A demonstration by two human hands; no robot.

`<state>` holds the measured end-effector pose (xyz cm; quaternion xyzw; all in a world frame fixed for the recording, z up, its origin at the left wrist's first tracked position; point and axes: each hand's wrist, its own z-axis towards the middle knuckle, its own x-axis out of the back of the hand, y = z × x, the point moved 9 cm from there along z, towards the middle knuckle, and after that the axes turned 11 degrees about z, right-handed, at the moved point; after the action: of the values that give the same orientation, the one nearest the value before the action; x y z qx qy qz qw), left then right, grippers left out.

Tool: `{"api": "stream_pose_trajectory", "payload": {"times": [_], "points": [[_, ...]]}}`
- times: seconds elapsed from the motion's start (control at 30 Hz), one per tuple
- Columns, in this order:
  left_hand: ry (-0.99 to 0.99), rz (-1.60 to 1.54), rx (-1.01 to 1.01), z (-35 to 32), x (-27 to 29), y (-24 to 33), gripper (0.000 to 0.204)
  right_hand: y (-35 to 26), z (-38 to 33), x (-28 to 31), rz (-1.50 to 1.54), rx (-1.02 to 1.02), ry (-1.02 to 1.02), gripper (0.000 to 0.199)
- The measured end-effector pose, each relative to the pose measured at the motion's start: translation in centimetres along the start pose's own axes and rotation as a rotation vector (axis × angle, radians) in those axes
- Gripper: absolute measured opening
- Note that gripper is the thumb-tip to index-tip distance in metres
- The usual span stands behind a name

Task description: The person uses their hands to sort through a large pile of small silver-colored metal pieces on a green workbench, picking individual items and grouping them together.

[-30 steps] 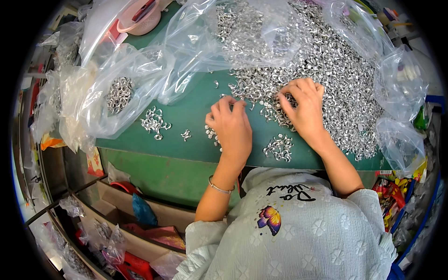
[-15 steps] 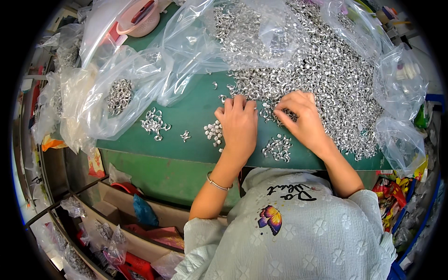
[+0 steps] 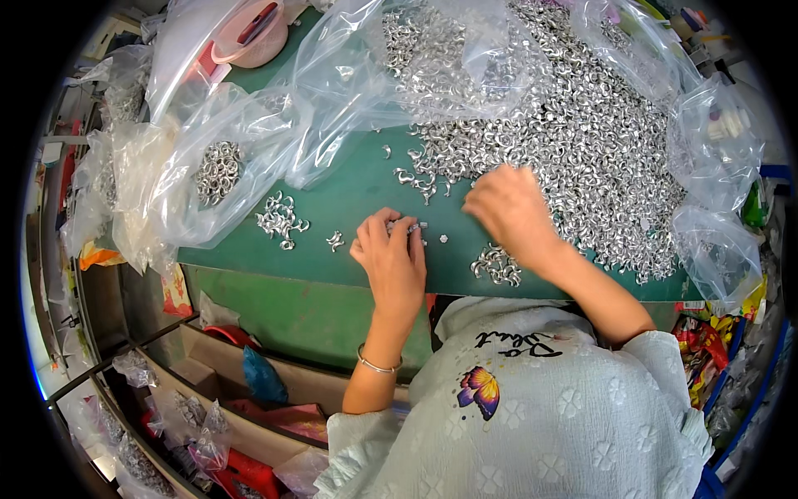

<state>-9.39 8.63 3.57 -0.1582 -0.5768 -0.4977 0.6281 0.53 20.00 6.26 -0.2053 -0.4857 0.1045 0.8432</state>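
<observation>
Metal pieces (image 3: 573,141), small, curved and silvery, lie in a broad heap across the far right of the green table (image 3: 349,200), spilling out from under clear plastic bags (image 3: 449,58). The left hand (image 3: 392,258) rests knuckles-up on the table near the front edge, its fingers curled in and pinching a few pieces at the fingertips. The right hand (image 3: 509,209) lies palm-down at the near edge of the heap with its fingers loosely spread over the pieces; whether it grips any I cannot tell.

Sorting like this goes best, I judge, with the right hand drawing only a few pieces from the heap's edge at a time, so the left can keep them lined up without tangling their hooked shapes.

Small sorted clusters sit apart on the table: one (image 3: 281,219) left of the left hand, a tiny one (image 3: 336,241) just beside it, and another (image 3: 497,264) under the right wrist. A bag on the left (image 3: 218,170) holds more pieces.
</observation>
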Motion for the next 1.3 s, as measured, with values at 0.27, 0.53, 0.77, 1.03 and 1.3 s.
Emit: {"api": "stream_pose_trajectory", "payload": {"times": [0.27,0.53,0.77,1.03,1.3], "points": [[-0.059,-0.019,-0.105,-0.1,-1.1,2.9,0.016,2.1,0.7,-0.5,-0.271,-0.167,-0.119,0.003],[-0.006,-0.033,-0.022,-0.6,-0.7,0.9,0.018,2.3,0.8,0.6,-0.136,-0.179,-0.021,0.002],[0.000,0.002,0.048,-0.9,-0.7,0.3,0.035,2.2,0.4,-0.5,-0.237,-0.162,-0.036,0.003],[0.077,-0.129,0.047,-1.1,-0.1,0.0,0.033,2.1,0.5,-0.4,-0.227,-0.117,-0.020,0.006],[0.083,-0.176,0.051,-0.4,0.1,0.8,0.028,2.2,0.6,0.2,-0.190,-0.157,0.041,0.005]]}}
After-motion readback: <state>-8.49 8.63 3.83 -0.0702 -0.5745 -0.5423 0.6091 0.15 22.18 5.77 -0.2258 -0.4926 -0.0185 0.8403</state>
